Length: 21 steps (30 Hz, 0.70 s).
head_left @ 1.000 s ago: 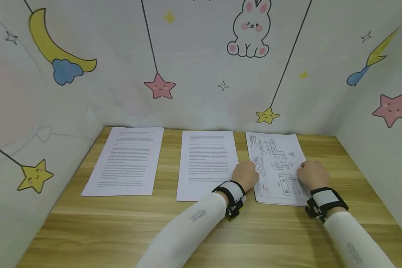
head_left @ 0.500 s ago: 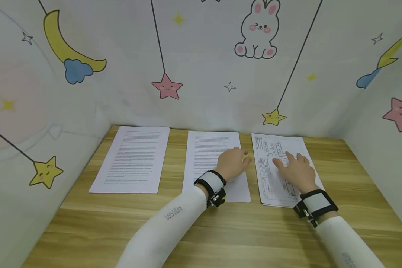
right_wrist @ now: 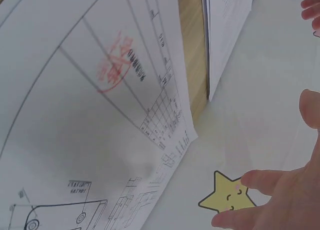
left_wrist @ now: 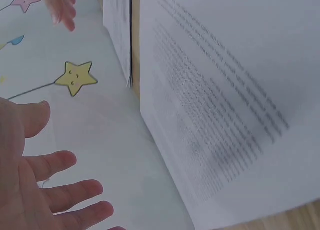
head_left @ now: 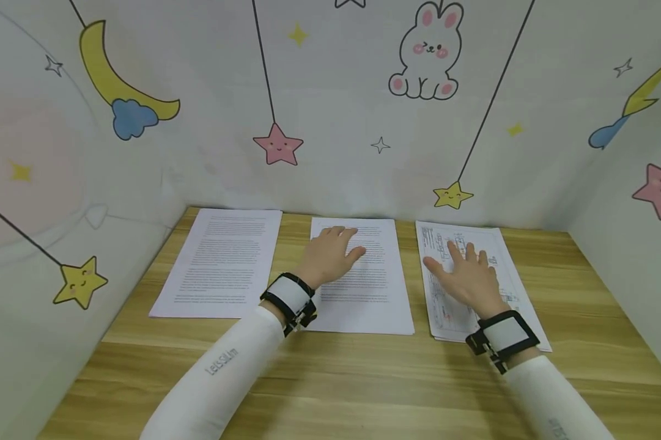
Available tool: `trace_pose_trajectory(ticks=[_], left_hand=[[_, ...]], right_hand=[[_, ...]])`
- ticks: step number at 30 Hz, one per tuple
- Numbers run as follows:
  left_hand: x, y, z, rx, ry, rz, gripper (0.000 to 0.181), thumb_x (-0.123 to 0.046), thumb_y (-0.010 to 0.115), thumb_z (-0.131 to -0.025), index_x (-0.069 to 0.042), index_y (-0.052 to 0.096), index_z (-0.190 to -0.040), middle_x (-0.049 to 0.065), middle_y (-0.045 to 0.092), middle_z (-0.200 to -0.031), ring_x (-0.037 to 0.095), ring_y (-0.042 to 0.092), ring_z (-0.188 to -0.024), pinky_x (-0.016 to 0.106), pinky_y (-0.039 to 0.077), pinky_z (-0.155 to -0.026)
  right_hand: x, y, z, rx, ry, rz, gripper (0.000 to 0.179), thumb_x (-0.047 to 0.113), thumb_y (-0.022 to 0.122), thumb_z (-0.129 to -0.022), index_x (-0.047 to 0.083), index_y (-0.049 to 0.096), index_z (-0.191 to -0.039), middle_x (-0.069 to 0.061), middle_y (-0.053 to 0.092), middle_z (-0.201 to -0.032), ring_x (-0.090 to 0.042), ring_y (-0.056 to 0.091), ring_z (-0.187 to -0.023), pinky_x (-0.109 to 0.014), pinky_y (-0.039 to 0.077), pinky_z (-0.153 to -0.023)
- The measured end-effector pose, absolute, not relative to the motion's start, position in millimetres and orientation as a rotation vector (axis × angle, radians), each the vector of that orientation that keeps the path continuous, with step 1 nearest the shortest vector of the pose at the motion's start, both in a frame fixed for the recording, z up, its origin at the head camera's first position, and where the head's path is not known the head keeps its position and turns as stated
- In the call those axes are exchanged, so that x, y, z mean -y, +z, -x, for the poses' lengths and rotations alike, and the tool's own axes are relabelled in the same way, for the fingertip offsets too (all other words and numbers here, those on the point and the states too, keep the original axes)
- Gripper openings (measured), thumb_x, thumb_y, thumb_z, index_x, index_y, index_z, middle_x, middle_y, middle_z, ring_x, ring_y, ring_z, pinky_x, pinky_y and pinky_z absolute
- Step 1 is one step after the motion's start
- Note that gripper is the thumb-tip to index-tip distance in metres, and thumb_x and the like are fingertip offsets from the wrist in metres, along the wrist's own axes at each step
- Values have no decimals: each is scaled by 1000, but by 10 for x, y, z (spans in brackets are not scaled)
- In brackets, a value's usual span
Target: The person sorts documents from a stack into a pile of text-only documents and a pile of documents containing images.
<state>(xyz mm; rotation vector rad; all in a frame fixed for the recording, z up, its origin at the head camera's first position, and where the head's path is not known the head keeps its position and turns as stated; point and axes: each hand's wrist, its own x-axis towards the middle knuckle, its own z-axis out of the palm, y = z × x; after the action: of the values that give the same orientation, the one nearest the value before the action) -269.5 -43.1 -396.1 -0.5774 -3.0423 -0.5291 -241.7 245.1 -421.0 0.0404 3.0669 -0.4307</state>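
Over the middle stack of printed text sheets [head_left: 363, 311] hovers my left hand [head_left: 328, 255], its fingers spread and nothing in its grasp. The left wrist view shows that palm [left_wrist: 30, 190] with loose fingers, apart from the text page [left_wrist: 215, 115]. My right hand [head_left: 470, 278] is spread above the right stack of technical drawings [head_left: 514, 287], covering part of the top sheet. In the right wrist view the fingers [right_wrist: 262, 180] are extended and hold nothing, beside the drawing sheet [right_wrist: 100, 115], which bears a red stamp.
A third stack of text pages [head_left: 220, 256] lies at the left on the wooden table [head_left: 363, 379]. A white wall [head_left: 336, 177] with cartoon stars, a moon and a rabbit stands right behind the papers. Side walls border the table left and right.
Both hands have uncurled from the edges of the drawing stack. The left hand has moved left over the middle stack; the right has shifted left over the drawings. The head view has turned slightly.
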Motion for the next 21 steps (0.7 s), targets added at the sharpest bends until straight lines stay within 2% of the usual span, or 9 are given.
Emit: trace_pose_trajectory(ticks=[4, 8, 11, 17, 21], left_hand=[[698, -3880, 2720, 3033, -681, 545, 60, -45, 44, -104, -9, 39, -152, 18, 40, -156, 36, 34, -148, 50, 29, -121], [964, -3875, 2742, 3041, -653, 487, 62, -46, 44, -104, -8, 37, -152, 19, 40, -156, 38, 37, -146, 54, 35, -116], [1155, -3900, 2743, 3051, -563, 449, 60, -45, 45, -103, -7, 41, -150, 18, 44, -153, 39, 40, -143, 56, 39, -112], [1498, -3935, 2726, 3098, -542, 347, 59, -46, 44, -103, -8, 44, -148, 24, 37, -156, 43, 31, -146, 60, 33, -115], [1711, -3970, 2698, 3111, -509, 307, 61, -46, 43, -103, -6, 43, -149, 27, 35, -156, 47, 31, -146, 61, 31, -115]], right_hand=[[-2366, -4192, 2413, -3052, -453, -12, 103, 81, 27, -90, 4, 19, -158, -39, 8, -159, -63, 6, -145, -78, 15, -110], [-2287, -4193, 2406, -3058, -466, 38, 103, 82, 29, -89, 5, 19, -158, -36, 9, -160, -60, 6, -147, -75, 14, -113], [-2213, -4211, 2398, -3076, -463, 87, 102, 81, 31, -90, 5, 22, -158, -35, 11, -161, -58, 7, -148, -73, 15, -114], [-2041, -4224, 2391, -3065, -502, 140, 100, 80, 34, -89, 9, 23, -158, -32, 11, -162, -57, 8, -148, -72, 15, -116], [-1896, -4233, 2391, -3057, -499, 160, 100, 80, 33, -89, 8, 24, -158, -31, 12, -162, -57, 9, -148, -71, 15, -116]])
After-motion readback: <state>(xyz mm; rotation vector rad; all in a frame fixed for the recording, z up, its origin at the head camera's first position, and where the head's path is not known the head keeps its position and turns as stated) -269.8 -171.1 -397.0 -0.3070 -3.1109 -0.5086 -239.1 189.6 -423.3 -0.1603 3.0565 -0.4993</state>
